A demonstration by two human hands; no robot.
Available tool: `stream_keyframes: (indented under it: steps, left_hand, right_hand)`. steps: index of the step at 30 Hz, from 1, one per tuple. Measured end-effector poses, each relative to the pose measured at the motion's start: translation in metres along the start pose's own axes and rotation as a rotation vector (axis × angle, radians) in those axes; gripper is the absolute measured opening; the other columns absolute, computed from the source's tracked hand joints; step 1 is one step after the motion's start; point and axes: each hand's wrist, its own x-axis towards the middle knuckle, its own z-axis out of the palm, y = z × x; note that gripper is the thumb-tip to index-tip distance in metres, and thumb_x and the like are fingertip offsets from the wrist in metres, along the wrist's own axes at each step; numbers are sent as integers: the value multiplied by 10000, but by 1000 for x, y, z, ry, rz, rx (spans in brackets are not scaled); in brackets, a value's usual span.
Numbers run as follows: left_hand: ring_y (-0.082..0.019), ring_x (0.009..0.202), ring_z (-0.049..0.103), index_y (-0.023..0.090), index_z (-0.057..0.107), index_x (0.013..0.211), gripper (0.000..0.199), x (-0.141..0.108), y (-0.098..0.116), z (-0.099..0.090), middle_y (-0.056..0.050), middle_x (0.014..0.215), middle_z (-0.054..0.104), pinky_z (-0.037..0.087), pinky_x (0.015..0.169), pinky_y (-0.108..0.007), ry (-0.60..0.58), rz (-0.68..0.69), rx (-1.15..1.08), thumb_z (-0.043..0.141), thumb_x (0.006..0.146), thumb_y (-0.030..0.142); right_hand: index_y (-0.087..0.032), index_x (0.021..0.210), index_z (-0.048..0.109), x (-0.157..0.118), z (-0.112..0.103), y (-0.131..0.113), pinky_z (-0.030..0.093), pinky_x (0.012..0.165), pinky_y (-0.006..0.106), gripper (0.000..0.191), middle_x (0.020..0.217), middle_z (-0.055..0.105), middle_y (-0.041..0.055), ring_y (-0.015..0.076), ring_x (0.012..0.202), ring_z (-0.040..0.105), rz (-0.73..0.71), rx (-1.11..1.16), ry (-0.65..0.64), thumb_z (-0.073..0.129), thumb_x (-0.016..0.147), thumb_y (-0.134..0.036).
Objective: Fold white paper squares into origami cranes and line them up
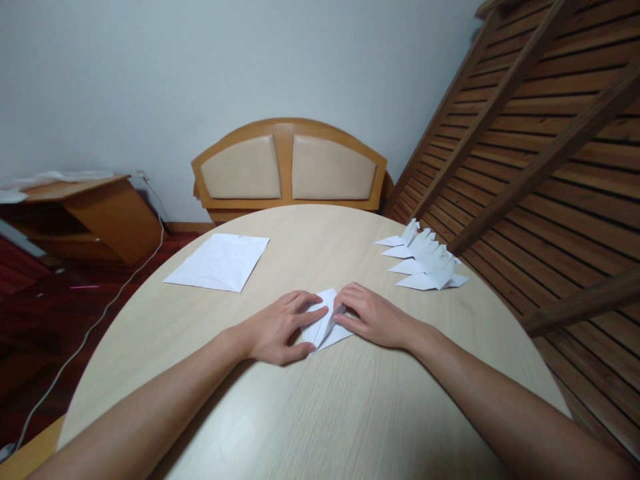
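Observation:
A partly folded sheet of white paper (319,328) lies on the round table in front of me, its creases running towards a point near me. Over its left side my left hand (286,327) lies with fingers spread, fingertips pressing the paper down. My right hand (370,315) pinches a raised flap on the right side between thumb and fingers. Part of the sheet is hidden beneath both hands.
White paper sheets (219,261) lie at the table's (320,413) left. Several folded white paper birds (427,260) stand in a row at the right edge. Beyond are a wooden headboard (286,163), a slatted wooden panel (530,167) and a low cabinet (115,220) with a cable.

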Motion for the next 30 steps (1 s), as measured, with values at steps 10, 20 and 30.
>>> stream_keyframes:
  steps: [10, 20, 30]
  left_hand:
    - [-383, 1341, 436, 196, 401, 1502, 720, 0, 1, -1, -190, 1467, 458, 374, 1121, -564, 3, 29, -1, 637, 874, 455]
    - [-341, 1335, 464, 201, 348, 1523, 697, 3, 4, 2, -179, 1466, 475, 391, 1117, -532, 35, 27, -30, 607, 908, 401]
    - [-327, 1366, 442, 238, 392, 1523, 627, 4, 5, 1, -101, 1546, 455, 372, 1132, -526, -11, 10, 25, 569, 932, 350]
  right_hand:
    - [-210, 892, 599, 0, 10, 4, 455, 950, 428, 182, 1126, 646, 88, 245, 1082, 565, 110, -23, 89, 542, 997, -347]
    - [-219, 972, 543, 0, 17, 9, 443, 935, 412, 92, 1096, 650, 65, 239, 1069, 571, 201, -55, 134, 613, 952, -276]
    - [-219, 1139, 565, -1, 16, 8, 448, 970, 444, 203, 1179, 653, 92, 260, 1133, 574, 210, -67, 128, 586, 957, -309]
